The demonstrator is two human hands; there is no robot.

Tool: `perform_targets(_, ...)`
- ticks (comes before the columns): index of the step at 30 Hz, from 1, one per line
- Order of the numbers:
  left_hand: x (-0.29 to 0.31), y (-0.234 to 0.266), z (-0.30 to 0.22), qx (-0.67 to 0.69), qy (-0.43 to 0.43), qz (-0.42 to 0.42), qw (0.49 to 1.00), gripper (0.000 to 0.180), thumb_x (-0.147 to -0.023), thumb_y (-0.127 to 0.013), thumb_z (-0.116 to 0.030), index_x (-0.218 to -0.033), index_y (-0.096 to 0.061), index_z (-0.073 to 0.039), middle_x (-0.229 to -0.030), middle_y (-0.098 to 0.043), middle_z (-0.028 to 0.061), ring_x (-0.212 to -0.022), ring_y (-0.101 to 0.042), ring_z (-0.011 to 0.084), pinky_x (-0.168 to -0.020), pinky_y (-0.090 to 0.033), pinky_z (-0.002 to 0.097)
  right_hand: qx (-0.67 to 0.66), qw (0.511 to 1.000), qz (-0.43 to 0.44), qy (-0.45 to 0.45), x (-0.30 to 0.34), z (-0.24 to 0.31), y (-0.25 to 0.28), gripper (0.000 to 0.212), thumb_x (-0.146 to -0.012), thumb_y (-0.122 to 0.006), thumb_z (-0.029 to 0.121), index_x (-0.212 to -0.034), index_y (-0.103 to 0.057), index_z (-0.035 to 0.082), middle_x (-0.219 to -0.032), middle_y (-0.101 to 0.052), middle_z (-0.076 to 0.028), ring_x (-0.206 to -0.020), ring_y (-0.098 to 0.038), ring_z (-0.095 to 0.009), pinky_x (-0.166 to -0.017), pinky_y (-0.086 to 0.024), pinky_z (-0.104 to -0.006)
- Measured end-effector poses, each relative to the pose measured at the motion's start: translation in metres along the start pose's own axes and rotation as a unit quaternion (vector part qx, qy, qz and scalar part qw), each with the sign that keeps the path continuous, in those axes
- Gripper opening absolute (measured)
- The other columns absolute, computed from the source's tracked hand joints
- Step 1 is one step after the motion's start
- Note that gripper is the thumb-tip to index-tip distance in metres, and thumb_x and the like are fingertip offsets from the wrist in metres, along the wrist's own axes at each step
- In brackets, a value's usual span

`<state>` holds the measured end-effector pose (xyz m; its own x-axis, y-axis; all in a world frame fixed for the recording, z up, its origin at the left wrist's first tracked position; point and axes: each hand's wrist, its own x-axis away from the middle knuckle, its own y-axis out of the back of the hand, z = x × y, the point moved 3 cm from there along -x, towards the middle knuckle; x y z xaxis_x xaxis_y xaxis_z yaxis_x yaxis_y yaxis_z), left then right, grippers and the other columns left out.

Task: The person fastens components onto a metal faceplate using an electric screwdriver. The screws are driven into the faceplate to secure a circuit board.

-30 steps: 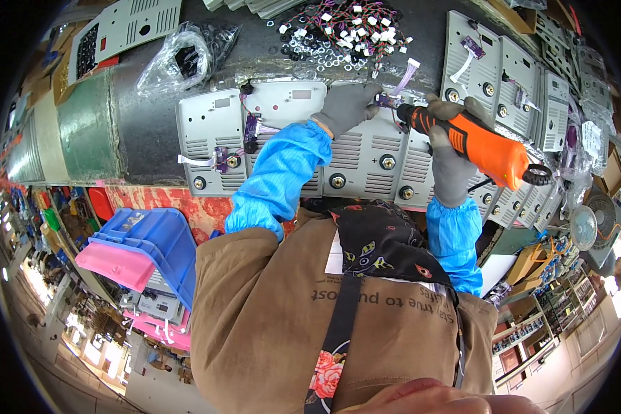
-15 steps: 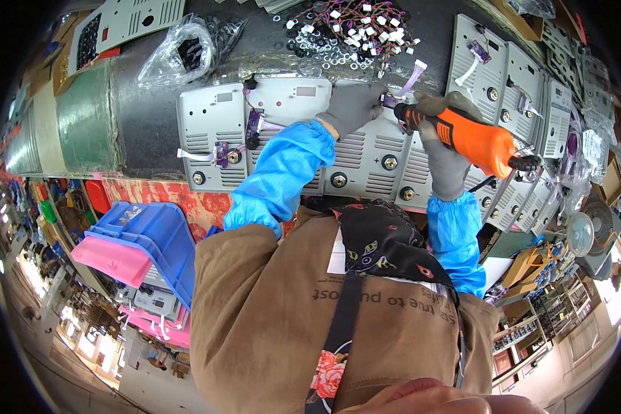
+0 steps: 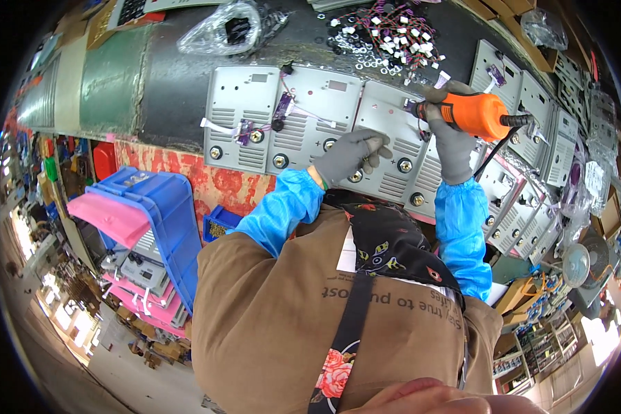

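Grey metal front panels (image 3: 238,155) with vent slots and brass terminals lie in a row on the dark bench. My right hand (image 3: 455,148), in a grey glove, is wrapped round an orange electric screwdriver (image 3: 481,116); its tip points left, over a panel's upper part. My left hand (image 3: 348,157), also gloved, hovers over the lower part of a middle panel (image 3: 378,110), beside its terminals. Its fingers are curled together, and whatever they may hold is hidden. Purple circuit boards (image 3: 244,132) with white cables sit on the two leftmost panels.
Beyond the panels lie a pile of wires with white connectors (image 3: 400,41), scattered washers and nuts (image 3: 366,58), and a clear plastic bag (image 3: 221,31). More panels (image 3: 524,103) stand at right. A blue crate (image 3: 169,228) is at left, near a small blue bin (image 3: 217,224) of brass parts.
My left hand has left the screwdriver's tip and come back toward me, low over the panels. The screwdriver stays in my right hand, slightly shifted. The view has shifted, moving the panels rightward.
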<state>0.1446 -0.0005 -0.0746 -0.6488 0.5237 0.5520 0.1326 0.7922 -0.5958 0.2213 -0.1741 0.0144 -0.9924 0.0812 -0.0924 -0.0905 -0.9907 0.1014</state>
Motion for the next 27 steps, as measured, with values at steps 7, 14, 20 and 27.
perform_targets(7,0.015,0.008,0.016,0.020,0.006,-0.027,0.999,0.035,-0.095,-0.053,-0.029,-0.115,-0.056,0.000,-0.091,-0.060,0.0022,-0.070,-0.052,0.0085,-0.063,-0.045,0.0217,0.061,0.998,-0.006,0.035,0.012,0.014,0.016,0.047,-0.072,-0.064,-0.006,-0.116,-0.048,0.001,-0.093,-0.065,-0.009,-0.085,-0.062,-0.016,-0.081,-0.049,-0.0292)
perform_targets(14,0.019,0.035,0.031,0.320,-0.012,0.032,0.947,0.033,-0.091,-0.058,-0.031,-0.108,-0.052,-0.003,-0.087,-0.050,0.0014,-0.071,-0.046,0.0091,-0.059,-0.041,0.0216,-0.191,0.962,0.094,0.170,0.061,0.091,-0.005,0.061,-0.080,-0.067,0.009,-0.134,-0.040,0.015,-0.087,-0.058,-0.006,-0.088,-0.059,-0.025,-0.091,-0.045,-0.0577)
perform_targets(20,0.022,0.021,0.021,0.211,-0.093,-0.072,0.970,0.041,-0.087,-0.061,-0.042,-0.104,-0.054,-0.005,-0.079,-0.046,-0.0019,-0.065,-0.043,0.0080,-0.055,-0.038,0.0209,-0.209,0.955,0.121,0.171,0.081,0.086,-0.014,0.066,-0.078,-0.070,0.007,-0.134,-0.036,0.016,-0.093,-0.059,-0.007,-0.091,-0.060,-0.026,-0.094,-0.043,-0.0560)
perform_targets(27,0.025,0.030,0.024,0.272,-0.021,-0.020,0.962,0.046,-0.084,-0.058,-0.051,-0.097,-0.054,-0.007,-0.072,-0.047,-0.0019,-0.062,-0.044,0.0093,-0.053,-0.038,0.0216,-0.221,0.953,0.128,0.160,0.083,0.090,-0.024,0.064,-0.078,-0.071,0.007,-0.132,-0.038,0.015,-0.094,-0.059,-0.007,-0.093,-0.060,-0.025,-0.096,-0.041,-0.0560)
